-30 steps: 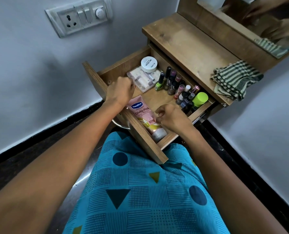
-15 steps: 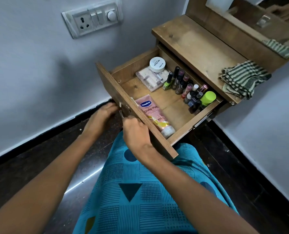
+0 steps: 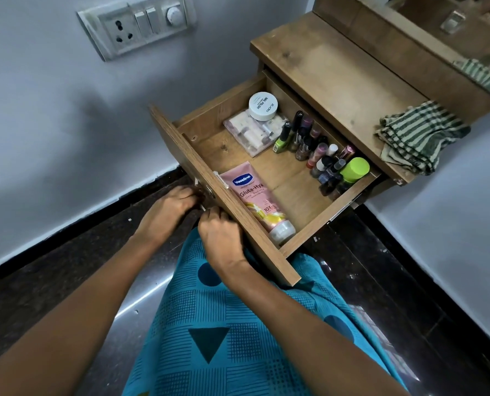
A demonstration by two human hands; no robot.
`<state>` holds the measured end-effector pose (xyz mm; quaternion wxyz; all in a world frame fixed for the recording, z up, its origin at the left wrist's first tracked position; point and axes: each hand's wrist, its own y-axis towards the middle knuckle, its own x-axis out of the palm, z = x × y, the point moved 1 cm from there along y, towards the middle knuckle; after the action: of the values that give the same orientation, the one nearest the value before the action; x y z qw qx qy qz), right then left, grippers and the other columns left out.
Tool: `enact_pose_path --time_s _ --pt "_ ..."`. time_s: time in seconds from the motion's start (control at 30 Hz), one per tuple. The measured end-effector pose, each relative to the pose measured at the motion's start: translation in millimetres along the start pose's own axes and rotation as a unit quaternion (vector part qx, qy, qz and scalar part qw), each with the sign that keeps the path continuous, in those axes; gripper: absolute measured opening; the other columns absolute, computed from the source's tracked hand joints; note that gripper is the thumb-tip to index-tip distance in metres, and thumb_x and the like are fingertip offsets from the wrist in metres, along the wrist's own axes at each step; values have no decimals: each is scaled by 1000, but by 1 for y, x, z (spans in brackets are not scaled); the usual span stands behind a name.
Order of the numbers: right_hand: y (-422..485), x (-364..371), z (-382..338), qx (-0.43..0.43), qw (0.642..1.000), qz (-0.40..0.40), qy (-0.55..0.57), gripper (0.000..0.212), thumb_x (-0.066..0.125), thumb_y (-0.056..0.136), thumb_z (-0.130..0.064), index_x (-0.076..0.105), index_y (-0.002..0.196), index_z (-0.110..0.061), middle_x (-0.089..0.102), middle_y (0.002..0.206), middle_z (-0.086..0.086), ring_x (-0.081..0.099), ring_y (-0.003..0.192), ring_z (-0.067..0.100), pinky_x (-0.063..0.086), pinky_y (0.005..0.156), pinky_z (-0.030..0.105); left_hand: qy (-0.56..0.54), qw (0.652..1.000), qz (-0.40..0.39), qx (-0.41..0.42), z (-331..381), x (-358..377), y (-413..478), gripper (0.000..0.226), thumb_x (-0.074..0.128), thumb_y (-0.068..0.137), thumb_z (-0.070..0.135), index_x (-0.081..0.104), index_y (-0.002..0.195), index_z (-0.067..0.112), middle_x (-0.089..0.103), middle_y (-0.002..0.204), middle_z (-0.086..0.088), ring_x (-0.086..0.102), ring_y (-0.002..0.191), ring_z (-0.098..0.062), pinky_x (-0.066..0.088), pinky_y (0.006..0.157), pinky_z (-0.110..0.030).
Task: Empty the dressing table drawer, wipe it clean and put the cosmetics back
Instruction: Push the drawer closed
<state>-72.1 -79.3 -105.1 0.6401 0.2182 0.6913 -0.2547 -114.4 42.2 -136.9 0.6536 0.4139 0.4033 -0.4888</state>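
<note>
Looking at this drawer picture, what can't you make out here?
Head view, what the left hand and right hand hold at the drawer front: their own fingers cover it.
Head view, nail polish bottles: labels too small to read.
Head view, mirror: cut off by the top edge.

A pale painted wall [image 3: 52, 115] carries a white switchboard [image 3: 136, 24] with a socket, two switches and a dial. Black skirting [image 3: 66, 235] runs along its foot above a dark polished floor [image 3: 52, 295] streaked with reflected light. The wooden dressing table [image 3: 338, 72] stands beside that wall, a mirror [image 3: 467, 32] along its back edge.
</note>
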Motion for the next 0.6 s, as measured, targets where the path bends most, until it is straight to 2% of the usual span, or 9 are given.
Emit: enact_pose_path --time_s 0.1,0.23,0.33,0.47,0.6 --pt "2 3 5 -5 1000 23 -14 38 88 30 -34 70 60 -18 65 58 -6 58 47 1 41 38 13 -4 1000 -3 -1 -1 1 3 33 67 64 -13 68 95 -2 68 99 -16 63 96 -30 37 90 -28" --pt "8 0 19 0 997 79 -16 35 88 27 -28 67 53 -20 61 51 -9 54 37 -1 36 33 12 -30 999 12 8 5 6 16 31 59 68 -8 67 97 -3 68 100 -17 52 102 -18 33 95 -27" --pt "17 -2 34 20 993 114 -13 31 88 30 -24 64 50 -20 59 47 -9 53 33 1 35 32 11 -45 999 16 -6 12 9 34 31 58 67 -12 68 96 -4 68 101 -18 60 101 -24 34 96 -27" --pt "33 0 58 54 986 156 13 32 90 33 -19 61 47 -19 59 45 -8 54 31 6 35 30 13 -74 997 22 -13 22 18 62 28 57 69 -13 67 94 -7 67 102 -20 62 101 -29 32 97 -25" --pt "44 -2 84 80 979 189 -13 29 89 39 -20 61 46 -20 57 43 -9 53 30 6 35 30 13 -92 995 28 -22 33 27 90 30 56 72 -13 66 100 -7 65 107 -20 60 104 -31 31 96 -22"
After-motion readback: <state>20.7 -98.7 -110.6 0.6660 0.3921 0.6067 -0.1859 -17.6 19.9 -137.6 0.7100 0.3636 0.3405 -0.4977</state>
